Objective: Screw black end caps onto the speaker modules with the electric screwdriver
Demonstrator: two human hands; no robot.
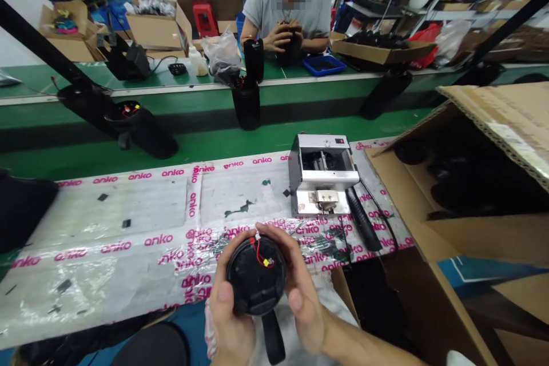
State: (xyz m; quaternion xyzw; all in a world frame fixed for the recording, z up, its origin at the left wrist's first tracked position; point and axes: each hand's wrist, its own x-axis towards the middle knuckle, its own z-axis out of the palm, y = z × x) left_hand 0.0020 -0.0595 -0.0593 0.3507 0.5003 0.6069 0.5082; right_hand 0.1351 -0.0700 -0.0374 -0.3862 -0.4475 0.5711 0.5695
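Between my two hands is a round black cylindrical housing [253, 280], its end facing up at me. Red wires [259, 254] with a yellow connector [267, 263] and a white plug lie across that end. A black strap [273, 337] hangs from its lower edge. My left hand [231, 303] wraps the left side, thumb on the near rim. My right hand [302, 297] curves round the right side, thumb raised along it. Beyond them, on the taped work surface [141, 211], stands a silver machine [325, 174] with a red switch.
A black-handled tool [362, 220] lies beside the machine with its cable. At right, an open cardboard box [429, 183] holds black items. Similar black cylinders [143, 131] stand on the green belt [206, 146]. Across it, a person [288, 6] holds a dark object. A blue tray [324, 65] is nearby.
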